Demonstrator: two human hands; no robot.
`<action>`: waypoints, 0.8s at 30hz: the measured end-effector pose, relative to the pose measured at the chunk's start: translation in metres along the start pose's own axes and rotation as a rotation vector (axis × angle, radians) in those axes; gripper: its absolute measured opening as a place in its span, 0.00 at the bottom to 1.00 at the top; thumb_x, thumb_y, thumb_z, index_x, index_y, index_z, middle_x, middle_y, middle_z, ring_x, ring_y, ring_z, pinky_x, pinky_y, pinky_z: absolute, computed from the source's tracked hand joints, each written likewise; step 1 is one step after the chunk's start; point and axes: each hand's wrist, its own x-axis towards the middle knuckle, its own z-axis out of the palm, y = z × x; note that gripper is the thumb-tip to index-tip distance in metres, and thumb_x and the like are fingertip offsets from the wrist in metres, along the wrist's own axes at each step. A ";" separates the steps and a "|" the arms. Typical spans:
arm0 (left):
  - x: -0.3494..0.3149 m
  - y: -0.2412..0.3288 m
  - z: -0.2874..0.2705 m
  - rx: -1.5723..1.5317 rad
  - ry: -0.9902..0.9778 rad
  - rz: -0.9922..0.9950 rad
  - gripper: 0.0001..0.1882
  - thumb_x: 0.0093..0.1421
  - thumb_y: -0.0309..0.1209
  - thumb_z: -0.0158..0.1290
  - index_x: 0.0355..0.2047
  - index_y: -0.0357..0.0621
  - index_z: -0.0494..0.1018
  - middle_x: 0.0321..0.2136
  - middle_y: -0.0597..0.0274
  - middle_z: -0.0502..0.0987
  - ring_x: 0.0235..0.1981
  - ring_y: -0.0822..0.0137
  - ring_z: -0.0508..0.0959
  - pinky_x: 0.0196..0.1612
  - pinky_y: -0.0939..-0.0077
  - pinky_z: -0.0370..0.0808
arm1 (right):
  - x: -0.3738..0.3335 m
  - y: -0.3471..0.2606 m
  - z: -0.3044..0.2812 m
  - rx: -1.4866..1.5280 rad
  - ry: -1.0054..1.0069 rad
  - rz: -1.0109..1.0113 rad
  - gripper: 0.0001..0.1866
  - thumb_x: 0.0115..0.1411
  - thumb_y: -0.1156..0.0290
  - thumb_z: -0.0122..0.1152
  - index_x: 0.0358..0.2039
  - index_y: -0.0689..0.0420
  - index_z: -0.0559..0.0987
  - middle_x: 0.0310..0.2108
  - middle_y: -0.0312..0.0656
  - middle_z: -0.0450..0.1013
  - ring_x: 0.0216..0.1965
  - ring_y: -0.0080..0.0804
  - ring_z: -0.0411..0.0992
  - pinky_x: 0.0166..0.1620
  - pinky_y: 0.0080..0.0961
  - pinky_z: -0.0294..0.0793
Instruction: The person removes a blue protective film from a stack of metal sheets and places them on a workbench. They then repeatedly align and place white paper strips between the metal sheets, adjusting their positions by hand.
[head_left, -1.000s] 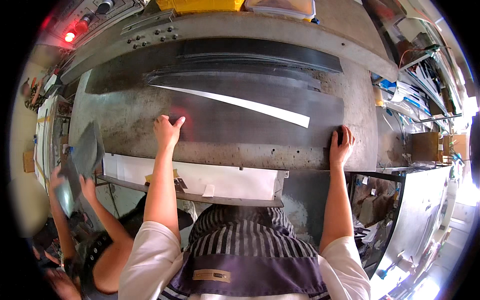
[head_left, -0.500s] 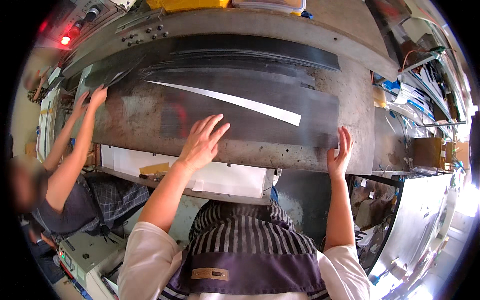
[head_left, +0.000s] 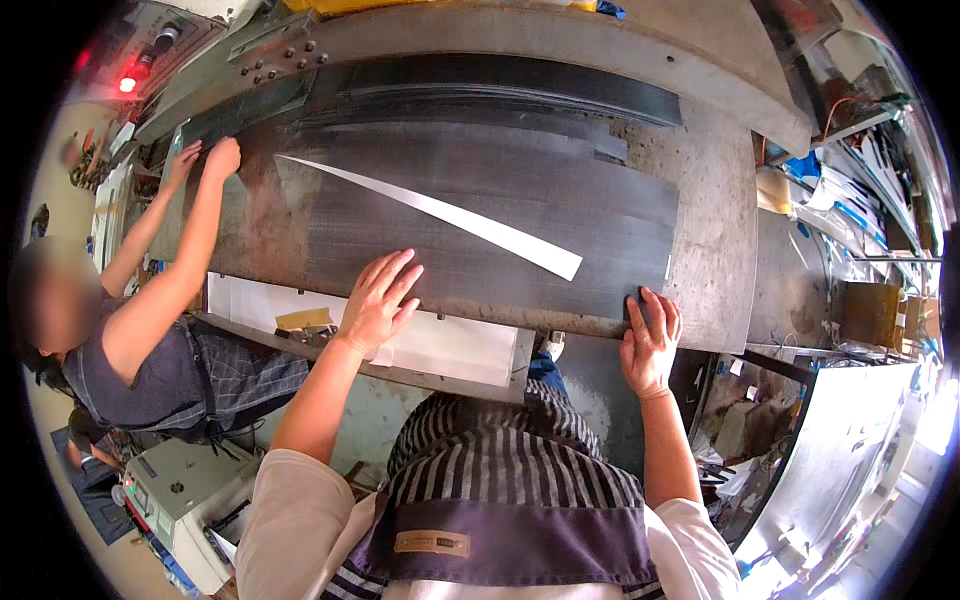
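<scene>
A wide dark grey sheet [head_left: 480,250] lies on the metal worktable, its near side at the table's front edge. On it, at a slant, rests a long white wedge-shaped strip [head_left: 450,212], its thin tip toward the far left. My left hand [head_left: 378,305] has its fingers spread and fingertips on the near part of the dark sheet. At the sheet's near right corner, my right hand [head_left: 652,335] touches it with fingers stretched out and thumb apart. Whether the thumb goes under the edge cannot be made out.
More dark strips [head_left: 510,85] lie stacked along the table's far side. To the left, a co-worker [head_left: 150,330] reaches over the table with both hands. An open drawer [head_left: 455,350] with white sheets sits under the front edge. Racks [head_left: 860,190] stand at right.
The dark sheet and the white strip have come nearer to me, with both my hands moving toward the table's front edge. The co-worker's hands have shifted to the right.
</scene>
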 end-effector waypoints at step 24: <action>0.052 0.094 0.014 -1.923 -0.013 -0.808 0.23 0.65 0.41 0.55 0.56 0.40 0.72 0.49 0.56 0.76 0.37 0.74 0.75 0.37 0.79 0.75 | 0.047 -0.054 -0.055 1.017 -0.290 0.601 0.06 0.59 0.77 0.63 0.38 0.63 0.80 0.28 0.37 0.76 0.28 0.24 0.75 0.29 0.22 0.74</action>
